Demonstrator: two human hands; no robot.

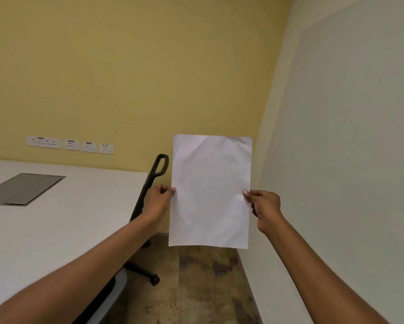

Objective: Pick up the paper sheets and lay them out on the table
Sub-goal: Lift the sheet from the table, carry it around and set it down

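Note:
A white, slightly creased paper sheet point(211, 190) is held upright in the air, to the right of the table and above the floor. My left hand point(159, 199) pinches its left edge about halfway down. My right hand point(264, 206) pinches the right edge at the same height. The white table point(63, 218) spreads to the left, below the sheet's level. Whether more than one sheet is in the grip cannot be told.
A grey flap panel point(24, 188) is set into the table top at the left. A black office chair point(147, 190) stands at the table's right end, partly behind my left arm. Wall sockets point(70, 144) line the yellow wall. A pale wall closes the right side.

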